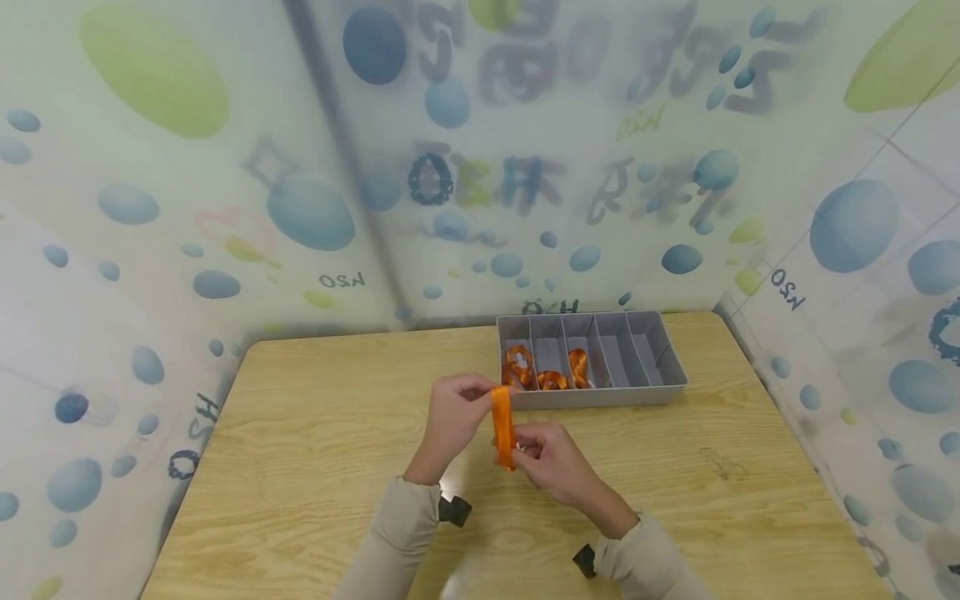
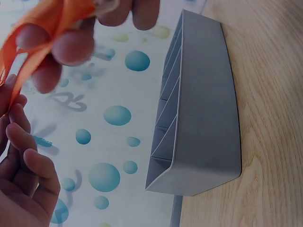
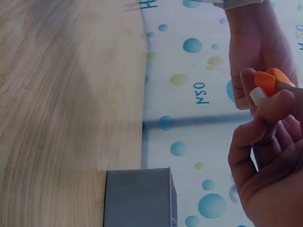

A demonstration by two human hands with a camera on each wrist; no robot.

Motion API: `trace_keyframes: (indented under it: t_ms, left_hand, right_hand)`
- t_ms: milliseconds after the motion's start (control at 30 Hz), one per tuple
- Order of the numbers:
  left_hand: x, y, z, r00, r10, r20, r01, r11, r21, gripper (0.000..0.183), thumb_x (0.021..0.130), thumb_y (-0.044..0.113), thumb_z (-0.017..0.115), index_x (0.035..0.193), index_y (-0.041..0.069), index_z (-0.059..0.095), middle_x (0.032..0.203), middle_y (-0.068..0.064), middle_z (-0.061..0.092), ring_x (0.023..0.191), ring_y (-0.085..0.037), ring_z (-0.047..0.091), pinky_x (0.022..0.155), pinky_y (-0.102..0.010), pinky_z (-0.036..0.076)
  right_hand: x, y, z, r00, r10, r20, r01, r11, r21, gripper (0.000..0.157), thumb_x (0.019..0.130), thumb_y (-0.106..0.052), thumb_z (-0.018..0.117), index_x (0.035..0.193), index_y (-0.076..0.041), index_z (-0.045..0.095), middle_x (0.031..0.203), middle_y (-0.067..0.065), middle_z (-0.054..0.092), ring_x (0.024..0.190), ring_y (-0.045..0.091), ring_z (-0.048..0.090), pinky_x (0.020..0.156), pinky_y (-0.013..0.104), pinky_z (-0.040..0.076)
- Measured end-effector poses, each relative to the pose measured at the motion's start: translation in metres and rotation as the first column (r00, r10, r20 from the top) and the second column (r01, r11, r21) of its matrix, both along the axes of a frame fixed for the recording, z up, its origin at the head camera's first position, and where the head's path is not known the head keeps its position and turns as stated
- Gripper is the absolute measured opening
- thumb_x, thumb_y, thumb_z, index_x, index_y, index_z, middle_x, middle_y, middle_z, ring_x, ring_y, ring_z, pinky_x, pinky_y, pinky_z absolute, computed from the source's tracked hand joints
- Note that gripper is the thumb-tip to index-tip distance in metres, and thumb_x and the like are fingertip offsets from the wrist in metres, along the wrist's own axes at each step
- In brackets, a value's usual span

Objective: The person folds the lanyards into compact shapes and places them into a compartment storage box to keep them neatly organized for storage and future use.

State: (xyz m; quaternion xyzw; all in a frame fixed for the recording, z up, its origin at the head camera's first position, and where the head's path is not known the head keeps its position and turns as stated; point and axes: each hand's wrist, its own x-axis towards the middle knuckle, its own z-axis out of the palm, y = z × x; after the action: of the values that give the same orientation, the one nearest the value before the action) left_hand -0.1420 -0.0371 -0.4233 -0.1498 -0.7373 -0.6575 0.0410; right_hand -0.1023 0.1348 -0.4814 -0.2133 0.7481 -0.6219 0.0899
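Note:
A shiny orange ribbon (image 1: pixel 502 421) hangs as a flattened loop between my two hands, above the table in front of the box. My left hand (image 1: pixel 457 417) pinches its upper end between thumb and fingers. Lower down, my right hand (image 1: pixel 555 462) grips the other end. In the left wrist view, the ribbon (image 2: pixel 45 23) spreads into a loop around the right fingertips (image 2: pixel 73 47), while the left hand (image 2: pixel 23 175) holds its far end. A small white piece (image 3: pixel 258 96) shows at the right fingertips in the right wrist view.
Behind the hands stands a grey divided box (image 1: pixel 592 398) against the wall. Orange bundles (image 1: pixel 577 367) lie in its three left compartments; the two right ones show bare floors. Black pieces (image 1: pixel 453 510) hang by the sleeves. The wooden table (image 1: pixel 315 433) meets patterned walls.

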Motion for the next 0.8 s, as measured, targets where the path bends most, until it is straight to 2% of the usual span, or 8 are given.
trace_keyframes:
  t_ms: [67,167,400,533,633,733,800]
  left_hand:
    - [0.0,-0.001,0.001,1.0,-0.003,-0.004,0.003,1.0,0.004,0.008,0.083,-0.003,0.077,0.081,-0.01,0.074,0.075,-0.022,0.071,0.058,-0.009,0.056,0.055,-0.019,0.046]
    - [0.0,-0.001,0.0,1.0,-0.003,-0.012,0.003,1.0,0.008,0.007,0.082,-0.005,0.077,0.081,-0.011,0.074,0.076,-0.022,0.07,0.059,-0.01,0.057,0.057,-0.019,0.047]
    - [0.0,0.001,-0.002,1.0,0.013,-0.027,-0.013,1.0,-0.02,0.009,0.081,-0.004,0.078,0.089,-0.008,0.074,0.082,-0.019,0.07,0.058,-0.012,0.051,0.055,-0.019,0.043]
    - [-0.001,0.001,-0.006,0.999,-0.031,-0.031,0.032,0.999,0.009,0.014,0.083,-0.005,0.076,0.096,-0.004,0.071,0.089,-0.021,0.07,0.056,-0.014,0.05,0.051,-0.02,0.041]
    - [-0.001,0.002,-0.008,0.994,-0.085,-0.07,0.088,0.995,0.041,0.014,0.084,-0.009,0.072,0.097,-0.005,0.069,0.093,-0.024,0.069,0.056,-0.013,0.049,0.049,-0.02,0.041]
    - [-0.001,0.003,-0.011,0.983,-0.152,-0.107,0.16,0.985,0.071,0.01,0.086,-0.012,0.068,0.095,-0.008,0.067,0.094,-0.027,0.068,0.059,-0.008,0.052,0.053,-0.019,0.045]
    - [-0.001,0.003,-0.012,0.975,-0.199,-0.102,0.209,0.972,0.104,0.008,0.086,-0.016,0.063,0.093,-0.012,0.066,0.093,-0.031,0.067,0.064,-0.006,0.056,0.057,-0.018,0.05]
  right_hand:
    - [0.002,0.0,0.003,1.0,0.01,0.001,-0.01,1.0,-0.008,0.015,0.096,-0.004,0.064,0.106,0.001,0.074,0.074,0.009,0.072,0.039,0.001,0.038,0.036,0.018,0.032]
    - [0.005,-0.001,0.009,1.0,0.028,-0.012,-0.028,0.999,-0.026,0.018,0.095,-0.003,0.064,0.11,0.002,0.073,0.071,0.007,0.07,0.039,0.001,0.037,0.036,0.018,0.032]
    - [0.009,0.002,0.017,0.998,0.057,-0.015,-0.058,0.996,-0.064,0.022,0.095,-0.003,0.064,0.116,0.001,0.072,0.076,0.014,0.07,0.042,0.002,0.04,0.038,0.019,0.036]
    - [0.008,0.005,0.02,0.995,0.07,-0.065,-0.076,0.991,-0.11,0.018,0.096,0.0,0.063,0.111,0.002,0.072,0.076,0.012,0.071,0.043,0.009,0.044,0.039,0.021,0.039]
    - [0.007,0.007,0.02,0.99,0.066,-0.124,-0.083,0.986,-0.144,0.017,0.095,0.004,0.061,0.106,0.003,0.073,0.07,0.01,0.068,0.041,0.018,0.045,0.038,0.022,0.041]
    - [0.007,0.008,0.021,0.986,0.041,-0.161,-0.068,0.985,-0.161,0.016,0.094,0.007,0.061,0.103,0.005,0.074,0.065,0.009,0.063,0.043,0.024,0.047,0.039,0.023,0.04]
    - [0.006,0.009,0.021,0.983,0.014,-0.183,-0.044,0.987,-0.158,0.015,0.094,0.007,0.061,0.101,0.006,0.074,0.065,0.009,0.063,0.045,0.024,0.049,0.04,0.022,0.04]
